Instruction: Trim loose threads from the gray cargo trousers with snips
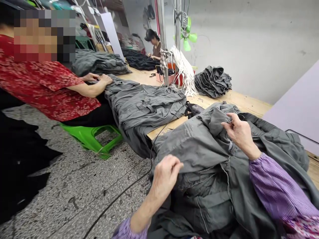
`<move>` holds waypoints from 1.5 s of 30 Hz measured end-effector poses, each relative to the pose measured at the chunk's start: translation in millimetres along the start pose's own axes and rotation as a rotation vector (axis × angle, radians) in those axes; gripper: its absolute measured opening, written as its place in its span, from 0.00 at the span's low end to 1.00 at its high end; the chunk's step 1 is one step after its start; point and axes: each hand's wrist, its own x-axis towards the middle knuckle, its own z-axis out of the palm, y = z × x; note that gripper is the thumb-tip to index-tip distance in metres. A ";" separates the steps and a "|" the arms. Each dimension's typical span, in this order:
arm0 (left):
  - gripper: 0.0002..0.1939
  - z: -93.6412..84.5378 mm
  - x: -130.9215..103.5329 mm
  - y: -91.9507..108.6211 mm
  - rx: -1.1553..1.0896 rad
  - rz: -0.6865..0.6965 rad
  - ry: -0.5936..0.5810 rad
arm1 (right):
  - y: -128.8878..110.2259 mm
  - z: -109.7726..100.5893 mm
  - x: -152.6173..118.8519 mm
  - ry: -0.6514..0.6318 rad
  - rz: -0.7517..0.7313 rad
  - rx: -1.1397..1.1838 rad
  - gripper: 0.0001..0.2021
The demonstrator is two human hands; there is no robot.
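Observation:
Dark grey garments with pale inner seams lie bunched at the table's near edge and over my lap. The uppermost grey garment (pixel 194 142) is spread beneath both hands. My right hand (pixel 238 132) is closed at the fingertips on a raised fold of it, near the far side. Lower and to the left, my left hand (pixel 165 176) hovers just over the cloth edge with fingers curled and thumb pressed to them. Whether anything thin is between those fingers cannot be made out.
On the wooden table (pixel 256 101) stand another grey garment heap (pixel 149 103), a rolled grey bundle (pixel 213 81) and hanging white cords (pixel 184 71). A black cable (pixel 119 197) crosses the left side. A co-worker in a red shirt (pixel 50 83) sits on a green stool (pixel 94 136).

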 end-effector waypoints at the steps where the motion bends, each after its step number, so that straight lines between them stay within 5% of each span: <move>1: 0.09 0.5 19.9 1.0 -0.014 0.023 0.139 | -4.4 5.9 6.4 -0.003 0.032 -0.069 0.25; 4: 0.11 9.9 81.1 2.9 -0.016 0.019 0.376 | -11.5 23.4 21.4 -0.062 0.083 -0.168 0.22; 8: 0.26 40.0 129.9 -0.9 0.045 -0.090 0.294 | 8.5 35.7 36.0 -0.053 0.090 -0.174 0.11; 13: 0.18 74.0 115.3 -11.9 0.162 -0.011 0.322 | 93.3 31.7 38.6 0.152 0.469 -0.170 0.14; 16: 0.14 83.0 100.7 -14.7 0.294 0.137 0.410 | 134.2 34.2 25.9 0.119 0.520 -0.144 0.10; 19: 0.12 86.5 96.4 -15.5 0.373 0.238 0.484 | 147.8 40.4 14.7 0.117 0.546 -0.115 0.10; 27: 0.11 85.1 97.1 -17.5 0.291 0.253 0.542 | 141.6 42.2 10.0 0.153 0.550 -0.028 0.09; 32: 0.15 73.4 107.5 3.8 0.225 0.262 0.602 | 131.8 38.5 5.5 0.176 0.489 0.034 0.09; 40: 0.06 59.4 163.5 50.2 -0.046 0.252 0.550 | 61.6 31.3 -24.2 0.041 0.208 0.040 0.09; 45: 0.04 59.3 197.4 82.1 -0.220 0.161 0.391 | 33.7 42.1 -41.4 -0.102 0.135 -0.069 0.07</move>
